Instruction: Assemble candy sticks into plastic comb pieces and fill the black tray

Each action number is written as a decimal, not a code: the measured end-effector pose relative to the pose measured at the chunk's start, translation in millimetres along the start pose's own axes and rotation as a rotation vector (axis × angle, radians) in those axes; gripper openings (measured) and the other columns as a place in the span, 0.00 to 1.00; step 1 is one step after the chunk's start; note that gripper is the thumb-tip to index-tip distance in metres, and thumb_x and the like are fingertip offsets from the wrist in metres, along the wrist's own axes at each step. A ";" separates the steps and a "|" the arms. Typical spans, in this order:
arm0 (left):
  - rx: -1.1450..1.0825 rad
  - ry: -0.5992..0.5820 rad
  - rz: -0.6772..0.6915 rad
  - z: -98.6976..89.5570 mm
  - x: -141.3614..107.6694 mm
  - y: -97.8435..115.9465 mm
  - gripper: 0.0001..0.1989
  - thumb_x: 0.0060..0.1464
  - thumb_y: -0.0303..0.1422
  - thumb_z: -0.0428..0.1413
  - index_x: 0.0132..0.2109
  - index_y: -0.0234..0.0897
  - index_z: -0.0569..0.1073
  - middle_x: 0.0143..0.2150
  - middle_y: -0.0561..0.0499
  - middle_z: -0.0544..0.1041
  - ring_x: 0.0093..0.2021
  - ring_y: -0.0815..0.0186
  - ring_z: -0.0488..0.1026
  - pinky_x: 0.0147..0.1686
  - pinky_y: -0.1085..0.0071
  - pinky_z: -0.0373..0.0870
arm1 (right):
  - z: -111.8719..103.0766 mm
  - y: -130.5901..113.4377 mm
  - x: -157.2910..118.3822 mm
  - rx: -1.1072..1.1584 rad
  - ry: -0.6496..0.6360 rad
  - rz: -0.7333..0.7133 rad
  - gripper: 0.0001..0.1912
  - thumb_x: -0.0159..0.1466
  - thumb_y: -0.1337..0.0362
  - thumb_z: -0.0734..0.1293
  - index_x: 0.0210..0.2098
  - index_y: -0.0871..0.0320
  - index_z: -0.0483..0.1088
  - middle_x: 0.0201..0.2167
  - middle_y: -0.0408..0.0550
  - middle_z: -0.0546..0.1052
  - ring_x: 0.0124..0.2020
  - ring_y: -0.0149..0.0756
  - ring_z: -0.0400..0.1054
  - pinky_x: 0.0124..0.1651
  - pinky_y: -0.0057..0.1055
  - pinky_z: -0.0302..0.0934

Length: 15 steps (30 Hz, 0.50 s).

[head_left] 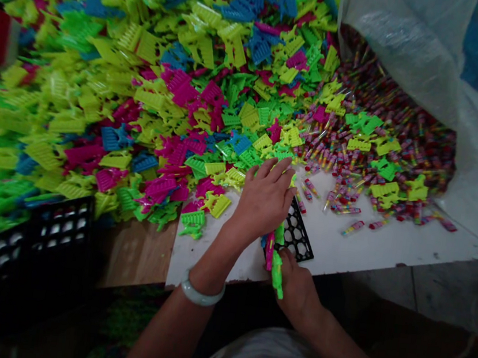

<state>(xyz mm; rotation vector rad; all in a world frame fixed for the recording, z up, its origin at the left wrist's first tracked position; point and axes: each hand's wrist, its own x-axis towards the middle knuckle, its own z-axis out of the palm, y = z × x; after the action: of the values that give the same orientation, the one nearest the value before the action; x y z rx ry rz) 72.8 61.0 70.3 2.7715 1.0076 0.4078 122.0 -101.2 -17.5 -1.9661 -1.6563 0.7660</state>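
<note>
Green and pink plastic pieces (276,273) jut past the table's (336,237) edge by a black grid (300,239), held in the right hand (299,288); the left hand's (264,202) grip is hidden. Likely light, stiff, slick: pinch flat edges.

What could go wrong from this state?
The green piece by the right hand pokes past the front edge of the white work surface, so it might drop.

Yellow pieces already lie on the small tubes; the two piles could mix further.
</note>
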 end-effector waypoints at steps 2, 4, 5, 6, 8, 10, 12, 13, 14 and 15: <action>-0.001 0.003 0.002 -0.8 1.6 -0.5 0.20 0.64 0.37 0.42 0.58 0.38 0.66 0.67 0.49 0.60 0.66 0.56 0.54 0.62 0.52 0.52 | -2.7 -8.7 4.5 -0.090 -0.058 0.009 0.18 0.60 0.75 0.58 0.50 0.61 0.66 0.47 0.59 0.72 0.33 0.41 0.71 0.34 0.35 0.67; 0.003 0.001 -0.003 -2.3 2.2 -1.9 0.20 0.64 0.36 0.42 0.58 0.38 0.66 0.66 0.49 0.61 0.66 0.56 0.54 0.62 0.52 0.53 | -9.0 -11.9 7.9 -0.032 -0.070 -0.033 0.17 0.60 0.76 0.58 0.48 0.61 0.66 0.45 0.56 0.72 0.37 0.40 0.71 0.38 0.33 0.67; 0.005 -0.002 -0.006 -3.1 2.0 -3.0 0.20 0.63 0.36 0.42 0.59 0.38 0.66 0.66 0.49 0.61 0.66 0.55 0.55 0.62 0.51 0.53 | -14.0 -10.0 9.6 0.035 -0.067 -0.068 0.16 0.60 0.76 0.59 0.46 0.60 0.66 0.43 0.53 0.73 0.39 0.39 0.70 0.40 0.32 0.66; 0.008 -0.006 -0.007 -3.7 1.6 -4.2 0.20 0.63 0.35 0.42 0.59 0.37 0.66 0.66 0.49 0.61 0.66 0.55 0.55 0.63 0.51 0.53 | -20.5 -5.2 11.9 0.109 -0.053 -0.097 0.15 0.60 0.76 0.59 0.45 0.58 0.66 0.42 0.50 0.73 0.39 0.37 0.70 0.41 0.30 0.66; 0.011 -0.010 -0.002 -4.2 1.0 -6.9 0.20 0.63 0.35 0.43 0.59 0.37 0.66 0.66 0.49 0.61 0.66 0.54 0.55 0.63 0.51 0.53 | -39.8 13.9 19.8 0.216 0.047 -0.091 0.10 0.62 0.72 0.60 0.42 0.56 0.67 0.38 0.46 0.73 0.36 0.34 0.69 0.40 0.28 0.65; 0.006 -0.004 0.010 -4.0 2.1 -8.9 0.20 0.63 0.35 0.42 0.59 0.36 0.66 0.66 0.48 0.61 0.66 0.54 0.54 0.63 0.50 0.53 | -68.6 45.3 31.3 0.185 0.284 0.003 0.07 0.65 0.67 0.59 0.41 0.56 0.67 0.37 0.45 0.72 0.32 0.33 0.68 0.38 0.29 0.65; 0.000 0.000 0.003 -4.3 4.9 -9.6 0.20 0.63 0.35 0.42 0.58 0.36 0.67 0.66 0.47 0.61 0.66 0.53 0.54 0.63 0.49 0.53 | -104.1 83.5 41.6 -0.005 0.592 0.087 0.10 0.66 0.63 0.58 0.43 0.58 0.68 0.39 0.50 0.71 0.35 0.38 0.68 0.40 0.34 0.64; -0.003 -0.003 -0.011 -5.2 6.0 -9.2 0.20 0.63 0.35 0.42 0.58 0.36 0.67 0.66 0.47 0.61 0.66 0.53 0.54 0.63 0.49 0.53 | -122.0 102.0 45.5 -0.140 0.713 0.116 0.12 0.65 0.62 0.59 0.44 0.59 0.69 0.41 0.54 0.71 0.41 0.42 0.67 0.44 0.38 0.63; -0.009 -0.012 -0.030 -6.7 6.0 -8.2 0.20 0.63 0.35 0.43 0.58 0.36 0.68 0.66 0.48 0.62 0.66 0.52 0.54 0.63 0.48 0.53 | -138.2 118.5 49.4 -0.267 0.817 0.153 0.14 0.66 0.61 0.58 0.45 0.60 0.69 0.43 0.57 0.70 0.44 0.46 0.65 0.47 0.42 0.62; -0.016 -0.022 -0.054 -8.4 4.5 -6.5 0.20 0.63 0.35 0.43 0.57 0.36 0.68 0.66 0.48 0.62 0.66 0.52 0.55 0.62 0.47 0.53 | -151.2 132.1 54.8 -0.379 0.883 0.162 0.15 0.66 0.61 0.58 0.46 0.63 0.69 0.44 0.61 0.69 0.48 0.49 0.63 0.49 0.46 0.61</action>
<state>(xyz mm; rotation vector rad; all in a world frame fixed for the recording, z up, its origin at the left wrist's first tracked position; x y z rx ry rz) 69.6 69.3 77.6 2.7216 1.0661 0.3752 326.7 -68.7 0.8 -2.2159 -1.1387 -0.3941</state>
